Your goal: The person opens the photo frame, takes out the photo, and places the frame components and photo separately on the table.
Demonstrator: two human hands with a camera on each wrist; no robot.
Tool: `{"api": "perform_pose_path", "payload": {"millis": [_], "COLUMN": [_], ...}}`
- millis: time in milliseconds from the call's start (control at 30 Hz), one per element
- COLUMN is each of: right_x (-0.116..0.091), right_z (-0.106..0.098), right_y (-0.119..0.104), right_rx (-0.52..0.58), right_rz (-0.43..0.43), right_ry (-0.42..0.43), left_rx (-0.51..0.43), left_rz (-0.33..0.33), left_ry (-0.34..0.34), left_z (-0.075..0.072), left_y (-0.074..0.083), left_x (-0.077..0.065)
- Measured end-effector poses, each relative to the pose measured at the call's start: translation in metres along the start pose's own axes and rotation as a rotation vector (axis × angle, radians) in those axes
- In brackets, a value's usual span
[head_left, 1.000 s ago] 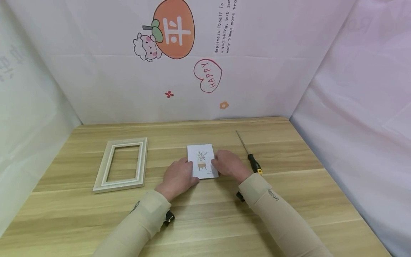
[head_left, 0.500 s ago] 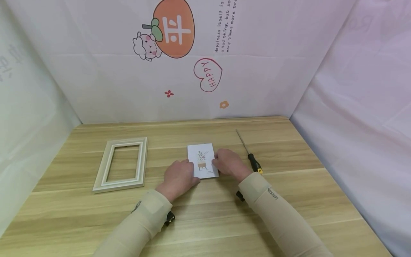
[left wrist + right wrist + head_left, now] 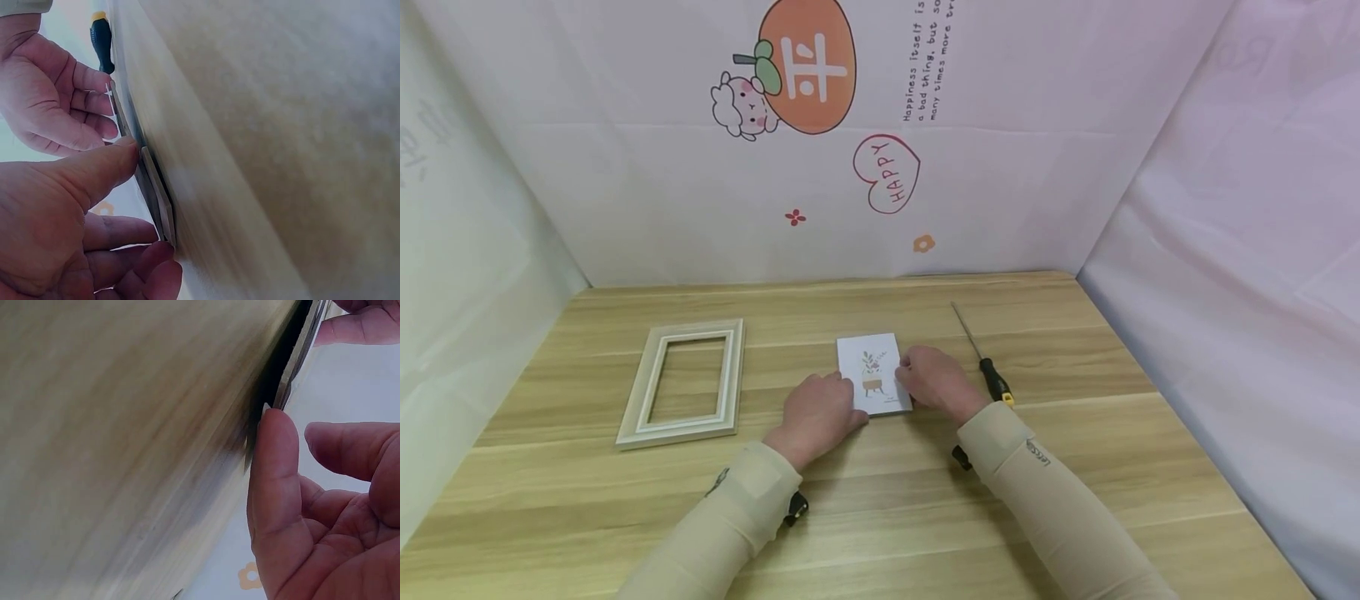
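A small white picture (image 3: 872, 362) of a potted plant lies at the middle of the table, printed side up. My left hand (image 3: 817, 419) holds its left edge, with the thumb at the near corner. In the left wrist view, the left thumb (image 3: 103, 169) presses along the near edge, and a thin tan piece (image 3: 160, 197) shows under the picture at a slight angle. My right hand (image 3: 938, 383) grips the opposite edge. Seen from the right wrist, its index fingertip (image 3: 278, 428) is under the edge and the thumb (image 3: 344, 447) is on the printed side.
A cream picture frame (image 3: 733, 375), with nothing in its opening, lies flat to the left on the wooden table (image 3: 880, 533). A screwdriver (image 3: 995, 381) with a black and yellow handle lies just beyond my right hand. White printed cloth (image 3: 1015, 167) hangs at the back and both sides.
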State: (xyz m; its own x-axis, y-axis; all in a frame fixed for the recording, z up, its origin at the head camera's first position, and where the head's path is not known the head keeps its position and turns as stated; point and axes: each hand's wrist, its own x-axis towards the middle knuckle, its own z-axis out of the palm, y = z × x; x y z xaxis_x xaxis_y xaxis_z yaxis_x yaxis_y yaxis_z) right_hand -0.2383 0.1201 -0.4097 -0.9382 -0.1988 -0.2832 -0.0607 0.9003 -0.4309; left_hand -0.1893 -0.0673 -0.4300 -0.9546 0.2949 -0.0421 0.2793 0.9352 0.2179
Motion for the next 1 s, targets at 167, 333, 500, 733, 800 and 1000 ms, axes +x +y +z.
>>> {"api": "perform_pose_path", "payload": {"millis": [167,333,500,733,800,1000], "right_x": [0.0008,0.0018,0.0032,0.0062,0.0068,0.0079], "right_z": [-0.0009,-0.0013,-0.0007,-0.0004,-0.0006,-0.0012], "right_y": [0.0007,0.0024,0.0036,0.0018,0.0013,0.0010], "right_rx": [0.003,0.032,0.077,0.131,0.173,0.252], "right_rz": [-0.001,0.005,0.012,-0.001,0.004,0.031], "right_ry": [0.008,0.007,-0.002,0.033,0.022,0.007], "left_rx": [0.004,0.008,0.009,-0.004,-0.010,-0.042], "left_rz": [0.021,0.036,0.049,0.058,0.055,0.036], "left_ry": [0.003,-0.003,-0.006,0.000,0.005,0.001], "left_z": [-0.0030,-0.0042,-0.0038,-0.0030,-0.0026,-0.0019], "left_y": [-0.0007,-0.0021,-0.0037,-0.0063,-0.0067,-0.0071], "left_x": [-0.0003,-0.0002,0.0000,0.0000,-0.0002,-0.0015]}}
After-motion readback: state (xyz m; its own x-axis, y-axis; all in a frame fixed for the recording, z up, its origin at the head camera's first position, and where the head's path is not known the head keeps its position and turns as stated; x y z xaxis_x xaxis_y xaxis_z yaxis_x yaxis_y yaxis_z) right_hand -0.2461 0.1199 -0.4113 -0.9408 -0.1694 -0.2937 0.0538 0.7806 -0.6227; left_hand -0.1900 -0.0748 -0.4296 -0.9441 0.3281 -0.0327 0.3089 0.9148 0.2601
